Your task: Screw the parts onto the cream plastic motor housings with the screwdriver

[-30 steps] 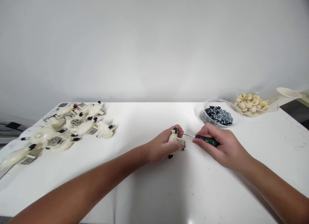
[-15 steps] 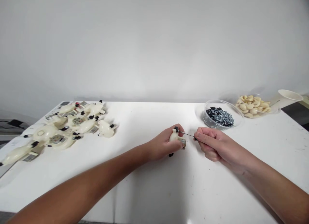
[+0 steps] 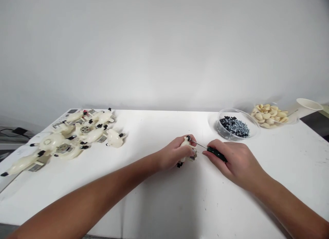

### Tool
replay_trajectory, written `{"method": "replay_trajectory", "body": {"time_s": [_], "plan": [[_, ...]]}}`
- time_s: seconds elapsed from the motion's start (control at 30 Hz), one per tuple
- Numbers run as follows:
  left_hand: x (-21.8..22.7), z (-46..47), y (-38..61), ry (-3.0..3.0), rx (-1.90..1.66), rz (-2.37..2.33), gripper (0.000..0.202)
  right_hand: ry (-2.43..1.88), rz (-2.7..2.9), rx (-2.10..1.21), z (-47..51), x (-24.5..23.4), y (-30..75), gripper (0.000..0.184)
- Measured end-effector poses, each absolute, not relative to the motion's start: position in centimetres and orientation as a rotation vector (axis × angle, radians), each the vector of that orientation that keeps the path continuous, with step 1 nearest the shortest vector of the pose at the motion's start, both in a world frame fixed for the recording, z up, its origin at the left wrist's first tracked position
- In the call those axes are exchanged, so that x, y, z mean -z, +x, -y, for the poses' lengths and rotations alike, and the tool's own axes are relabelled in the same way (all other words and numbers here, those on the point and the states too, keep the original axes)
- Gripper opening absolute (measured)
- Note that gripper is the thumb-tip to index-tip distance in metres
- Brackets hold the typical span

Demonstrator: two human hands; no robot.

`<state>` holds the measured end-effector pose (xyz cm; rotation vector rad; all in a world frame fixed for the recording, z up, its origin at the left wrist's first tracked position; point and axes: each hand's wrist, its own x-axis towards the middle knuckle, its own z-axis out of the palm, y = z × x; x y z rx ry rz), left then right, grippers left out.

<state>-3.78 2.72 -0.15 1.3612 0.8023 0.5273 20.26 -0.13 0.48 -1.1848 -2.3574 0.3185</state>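
My left hand [image 3: 174, 155] is closed around a cream plastic part [image 3: 185, 142] with black end pieces and a small motor showing at its right side. In my right hand [image 3: 235, 160] is a screwdriver [image 3: 216, 154] with a dark green handle, lying between thumb and fingers. Its thin metal shaft points left, and the tip meets the black piece at the part's upper end. Whether a screw sits under the tip is too small to tell.
Several similar cream parts [image 3: 51, 143] lie heaped on the left of the white table [image 3: 159, 198]. A clear round bowl [image 3: 253, 131] holds black pieces and small screws. Behind it are a clear container of cream curved pieces [image 3: 269, 114] and a tipped pale cup [image 3: 303, 108].
My right hand has shifted its grip and turned, with the fingers loosened along the screwdriver so that its green handle now shows. My left hand still holds the part in nearly the same place.
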Motion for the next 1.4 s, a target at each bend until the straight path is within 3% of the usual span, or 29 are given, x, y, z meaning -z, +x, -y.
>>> {"method": "replay_trajectory", "body": {"time_s": [0.33, 0.57, 0.67, 0.77, 0.9, 1.2, 1.3, 1.4], "plan": [[-0.1, -2.2, -3.7, 1.413, -0.509, -0.778, 0.013, -1.308, 1.882, -1.332, -0.5, -0.6, 20.0, 0.037], [0.1, -1.8, -3.8, 1.477, -0.527, -0.816, 0.012, -1.119, 1.19, -2.109, -0.8, 0.0, 19.8, 0.038], [0.2, -1.8, -3.8, 1.521, -0.544, -0.823, 0.013, -1.118, 0.995, -2.253, -0.8, 0.3, 19.8, 0.039], [0.1, -2.1, -3.7, 1.472, -0.536, -0.814, 0.014, -1.1, 1.093, -2.149, -0.7, 0.2, 19.5, 0.038], [-0.3, -2.5, -3.6, 1.396, -0.542, -0.827, 0.015, -1.227, 1.481, -1.768, -0.1, -0.8, 18.9, 0.033], [-0.8, -2.4, -3.6, 1.415, -0.501, -0.817, 0.011, -1.133, 2.27, -0.468, -0.2, 0.1, 20.2, 0.016], [-1.0, -2.4, -3.7, 1.421, -0.464, -0.802, 0.011, -1.155, 2.301, -0.484, 0.0, 0.5, 20.2, 0.02], [-1.1, -2.4, -3.7, 1.416, -0.45, -0.813, 0.011, -1.23, 2.159, -0.863, 0.2, 0.2, 19.7, 0.027]]}}
